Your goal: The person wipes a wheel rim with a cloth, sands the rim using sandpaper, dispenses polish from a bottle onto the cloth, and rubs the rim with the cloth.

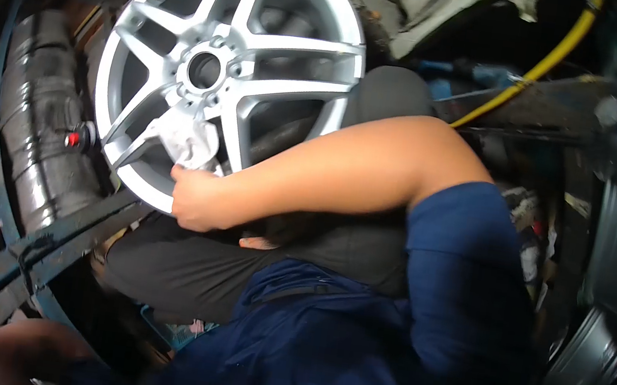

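Observation:
A silver alloy wheel rim [254, 43] with paired spokes leans, tilted, in front of my legs. At its lower spokes is my right hand [202, 202], with closed fingers gripping a crumpled white cloth [189, 142]. The cloth lies against the spoke just below the centre hole. In the dark lower left corner, what looks like my left hand or forearm [31, 347] shows blurred near a blue metal frame [50, 260]; its fingers cannot be made out. A small patch of skin [259, 243] shows below my right wrist, mostly hidden.
Left of the rim stands a stack of shiny metal wheel barrels [45, 119], with a small red-capped item [74, 139] beside it. A yellow hose [531, 74] hangs at upper right. More dark rims [596, 347] are at the right edge, and a teal basket [177, 329] sits low.

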Demonstrator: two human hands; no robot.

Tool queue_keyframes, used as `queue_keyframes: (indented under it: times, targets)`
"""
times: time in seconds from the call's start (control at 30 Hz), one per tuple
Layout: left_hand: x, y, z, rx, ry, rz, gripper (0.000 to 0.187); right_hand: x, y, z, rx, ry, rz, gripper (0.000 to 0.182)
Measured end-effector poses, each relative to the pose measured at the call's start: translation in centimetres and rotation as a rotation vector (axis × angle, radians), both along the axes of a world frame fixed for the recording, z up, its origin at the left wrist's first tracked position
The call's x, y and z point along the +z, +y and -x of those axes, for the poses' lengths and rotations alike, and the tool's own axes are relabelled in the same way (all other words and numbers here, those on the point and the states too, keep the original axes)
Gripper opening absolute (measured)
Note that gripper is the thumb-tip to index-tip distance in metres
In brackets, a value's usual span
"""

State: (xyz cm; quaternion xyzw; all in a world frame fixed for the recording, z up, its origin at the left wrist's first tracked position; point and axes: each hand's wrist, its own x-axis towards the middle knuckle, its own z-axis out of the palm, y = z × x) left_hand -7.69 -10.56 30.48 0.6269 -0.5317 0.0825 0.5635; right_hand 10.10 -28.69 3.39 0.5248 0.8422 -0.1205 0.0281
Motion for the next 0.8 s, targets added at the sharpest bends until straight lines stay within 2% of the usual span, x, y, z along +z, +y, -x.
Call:
queue_keyframes:
  times: [0.03, 0.07, 0.13, 0.2, 0.27, 0.3, 0.4, 0.43, 0.53, 0.57, 0.6, 0.67, 0.7, 0.73, 0.8]
  targets:
    - [-2.6, -3.6, -5.3, 0.02, 0.223, -0.233, 0.028, -1.0, 0.8, 0.8, -0.007, 0.005, -0.014, 0.017]
    - [-4.4, -8.7, -9.3, 0.209, 0.412, -0.525, 0.035, -1.8, 1.5, 1.4, -0.014, 0.01, -0.028, 0.018]
    - [-9.6, -17.3, -13.8, 0.49, 0.584, -0.771, 0.05, -3.8, 2.1, 1.1, -0.036, -0.007, -0.035, 0.018]
    - [-13.7, -23.4, -16.9, 0.67, 0.589, -0.318, 0.056, -4.3, 3.0, 1.5, -0.029, -0.013, -0.036, 0.018]
    - [-13.4, -27.1, -19.2, 0.584, 0.373, -0.663, 0.058, -4.2, 3.0, 1.3, -0.033, -0.023, -0.039, 0.018]
    - [-13.4, -27.4, -19.8, 0.534, 0.344, -0.584, 0.048, -4.2, 3.0, 1.1, -0.031, -0.034, -0.045, 0.018]
    - [-13.7, -27.1, -20.2, 0.285, 0.426, -0.346, 0.036, -4.3, 2.5, 0.4, -0.033, -0.055, -0.057, 0.019]
    - [-13.7, -27.5, -20.2, 0.268, 0.522, -0.247, 0.024, -4.5, 2.6, 0.5, -0.032, -0.061, -0.064, 0.019]
    - [-10.4, -28.1, -18.7, 0.093, 1.54, 0.276, 0.019, -4.9, 2.4, 0.2, -0.003, -0.08, -0.079, 0.02]
    - [-8.6, -27.7, -19.0, 0.0, 1.675, 0.148, 0.021, -5.0, 2.3, 0.2, 0.011, -0.081, -0.086, 0.02]
    - [-6.4, -27.8, -19.3, -0.052, 1.6, -0.057, 0.028, -5.1, 2.2, 0.0, 0.028, -0.08, -0.095, 0.02]
    - [-8.1, -26.5, -18.3, -0.199, 1.598, -0.254, 0.039, -4.9, 1.8, -0.2, 0.041, -0.054, -0.112, 0.021]
    - [-9.2, -25.6, -18.1, -0.28, 1.761, -0.169, 0.043, -3.0, 0.7, -0.6, -0.029, 0.006, -0.099, 0.02]
    - [-9.7, -24.8, -17.5, -0.239, 1.704, -0.245, 0.035, -4.0, 1.1, -0.1, -0.03, 0.007, -0.072, 0.021]
    - [-9.8, -25.5, -16.5, -0.241, 1.572, -0.131, 0.028, -3.3, 0.8, -0.1, -0.019, -0.001, -0.059, 0.021]
